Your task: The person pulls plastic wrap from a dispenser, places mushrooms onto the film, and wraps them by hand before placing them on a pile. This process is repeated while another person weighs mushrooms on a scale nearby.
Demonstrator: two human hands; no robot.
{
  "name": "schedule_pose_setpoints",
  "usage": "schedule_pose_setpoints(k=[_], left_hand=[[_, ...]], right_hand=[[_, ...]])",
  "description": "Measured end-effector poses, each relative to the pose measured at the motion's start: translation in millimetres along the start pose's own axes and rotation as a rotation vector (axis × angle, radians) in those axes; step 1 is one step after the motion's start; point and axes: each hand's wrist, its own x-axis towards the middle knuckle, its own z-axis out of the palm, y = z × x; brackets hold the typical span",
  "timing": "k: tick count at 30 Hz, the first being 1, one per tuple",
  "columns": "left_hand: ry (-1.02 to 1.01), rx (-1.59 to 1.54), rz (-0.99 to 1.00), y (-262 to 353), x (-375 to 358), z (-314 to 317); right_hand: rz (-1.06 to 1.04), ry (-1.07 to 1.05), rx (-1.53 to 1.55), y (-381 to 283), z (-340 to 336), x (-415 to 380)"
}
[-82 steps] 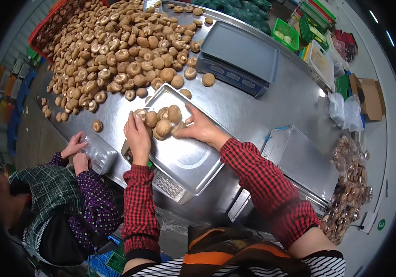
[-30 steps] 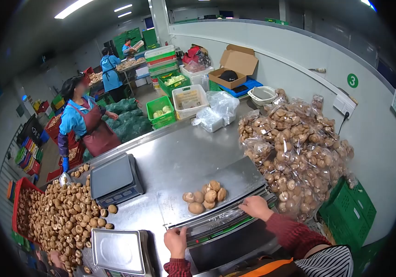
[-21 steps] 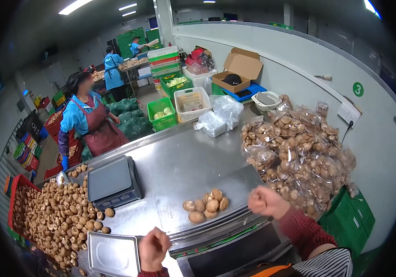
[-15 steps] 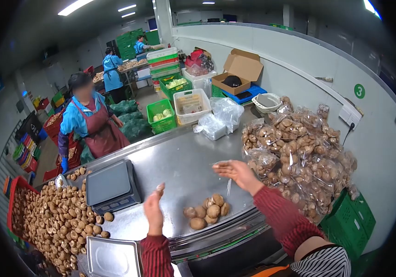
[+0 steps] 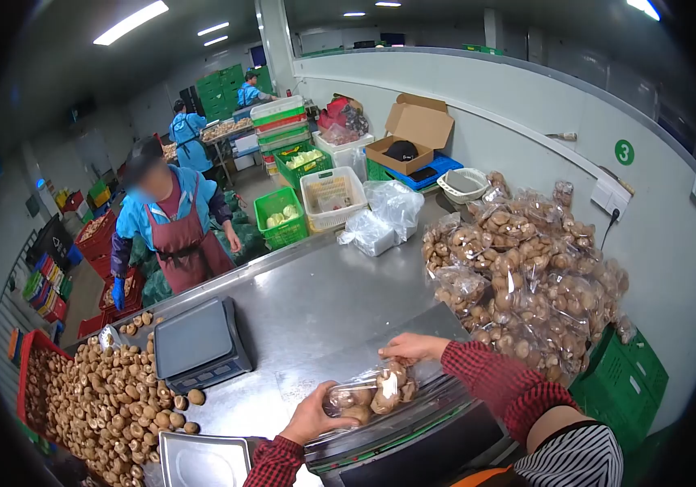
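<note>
A small heap of brown mushrooms (image 5: 390,388) lies at the front edge of the steel table, covered by clear plastic film (image 5: 346,359) that catches the light. My left hand (image 5: 315,415) curls round the left end of the heap, thumb in front and fingers behind, gripping film and mushrooms. At the heap's upper right, the fingers of my right hand (image 5: 414,347) are pinched together on the film. A see-through sheet spreads over the tabletop behind both hands.
Left stand a scale (image 5: 194,337), loose mushrooms (image 5: 113,390) and a metal tray (image 5: 204,461). Bagged mushrooms (image 5: 526,276) pile up on the right. Across the table stands a person in an apron (image 5: 182,243). Crates (image 5: 332,195) and white plastic bags (image 5: 380,219) sit at the back.
Both hands have come down from above the table to the mushrooms and closed on them and the film. Film now covers the heap. The person opposite has turned and straightened.
</note>
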Motion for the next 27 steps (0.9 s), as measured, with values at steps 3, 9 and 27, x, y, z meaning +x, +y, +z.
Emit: schedule_pose_setpoints(k=[3,9,27], left_hand=[[-0.026,-0.070,-0.063,-1,-7,10],[0.091,-0.235,-0.039,6,-14,10],[0.000,-0.426,-0.397,28,-93,56]], right_hand=[[0.231,-0.096,-0.139,-18,-7,-16],[0.103,-0.218,-0.629,-18,-29,-57],[0.126,0.132,0.501,67,81,-195]])
